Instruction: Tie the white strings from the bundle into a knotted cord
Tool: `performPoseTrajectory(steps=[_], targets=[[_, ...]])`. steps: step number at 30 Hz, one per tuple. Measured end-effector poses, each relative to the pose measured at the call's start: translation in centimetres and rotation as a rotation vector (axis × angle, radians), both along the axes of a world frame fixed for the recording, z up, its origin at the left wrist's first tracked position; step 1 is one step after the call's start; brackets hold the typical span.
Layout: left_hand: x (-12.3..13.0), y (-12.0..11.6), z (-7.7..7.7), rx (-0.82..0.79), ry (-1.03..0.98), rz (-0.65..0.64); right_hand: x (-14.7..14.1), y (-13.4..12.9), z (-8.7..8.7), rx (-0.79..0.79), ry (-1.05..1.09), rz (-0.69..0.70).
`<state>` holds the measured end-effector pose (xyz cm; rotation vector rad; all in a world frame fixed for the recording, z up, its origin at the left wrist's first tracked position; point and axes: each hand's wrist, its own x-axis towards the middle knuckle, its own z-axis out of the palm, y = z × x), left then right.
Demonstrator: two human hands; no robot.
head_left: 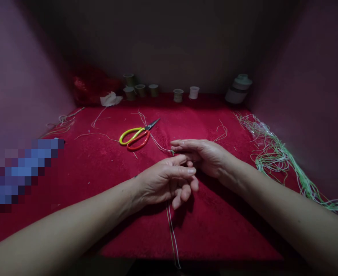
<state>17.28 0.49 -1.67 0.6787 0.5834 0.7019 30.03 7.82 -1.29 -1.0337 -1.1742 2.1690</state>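
Note:
Thin pale and green cords [171,226] run from under my left hand down over the table's front edge. Others stretch from the scissors to a small green knot [173,151] at my right fingertips. My left hand [173,178] is over the middle of the red cloth, palm turned to the right, fingers loosely curled around something I cannot make out. Just behind it, my right hand [205,153] reaches in from the right, its fingers closed at the knot. Scissors [136,138] with one yellow and one red handle lie left of the knot, blades pointing to the back right.
Several thread spools [153,90] and a white bottle [238,90] stand at the back of the red cloth [100,230]. A crumpled tissue [110,99] is at the back left. A tangled green and white cord bundle [289,161] lies at right. A pixelated blue patch covers the left edge.

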Motion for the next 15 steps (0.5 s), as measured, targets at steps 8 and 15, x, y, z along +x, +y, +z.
performPoseTrajectory(steps=[8,15], targets=[[-3.1,-0.7,4.1,0.152,0.434,-0.303,0.8,0.4,-0.2,0.007,0.023,0.096],[-10.7,-1.0,8.3,0.647,1.050,0.129,1.4,0.5,-0.1,0.022,-0.037,0.122]])
